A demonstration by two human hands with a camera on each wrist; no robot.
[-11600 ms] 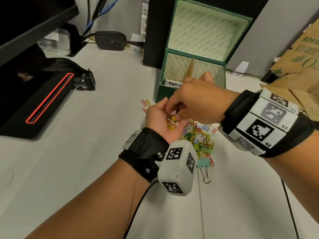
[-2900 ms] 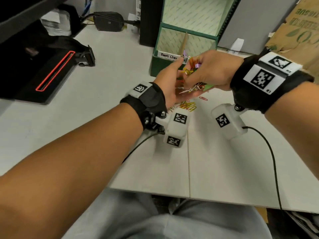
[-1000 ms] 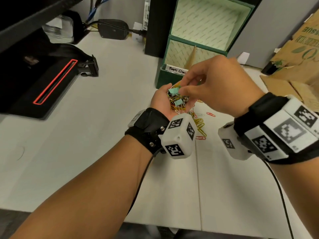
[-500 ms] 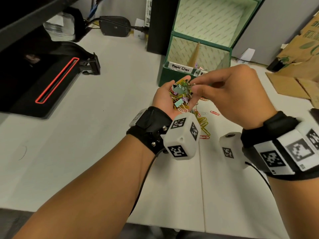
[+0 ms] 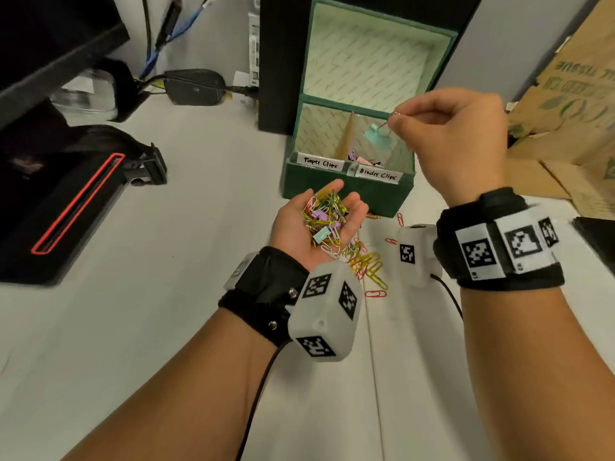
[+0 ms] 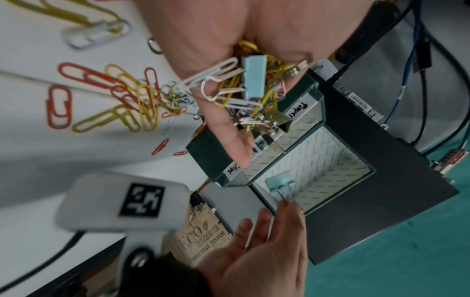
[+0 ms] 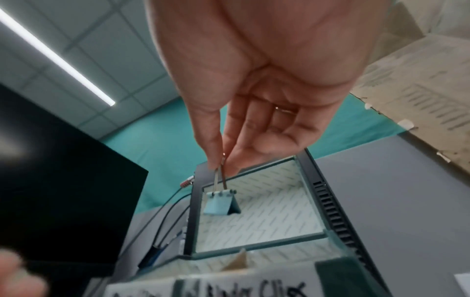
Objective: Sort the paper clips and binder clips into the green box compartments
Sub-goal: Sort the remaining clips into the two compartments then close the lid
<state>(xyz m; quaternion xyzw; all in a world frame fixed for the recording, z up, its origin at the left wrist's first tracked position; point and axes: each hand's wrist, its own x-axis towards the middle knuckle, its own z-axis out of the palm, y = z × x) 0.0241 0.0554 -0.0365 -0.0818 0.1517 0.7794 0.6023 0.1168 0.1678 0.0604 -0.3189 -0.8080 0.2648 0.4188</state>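
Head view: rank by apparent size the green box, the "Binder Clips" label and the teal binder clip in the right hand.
1. Green cardboard box
2. White "Binder Clips" label
3. Teal binder clip, though it hangs nearer the camera than the label, so these two are close.

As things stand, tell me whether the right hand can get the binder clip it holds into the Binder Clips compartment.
Probably yes. The right hand pinches the teal binder clip by its wire handles above the green box, whose lid stands open; nothing visible blocks the right-hand compartment.

Right hand: thumb and forefinger pinch wire handles
Binder clip: pale blue, hanging
Green box: below, open
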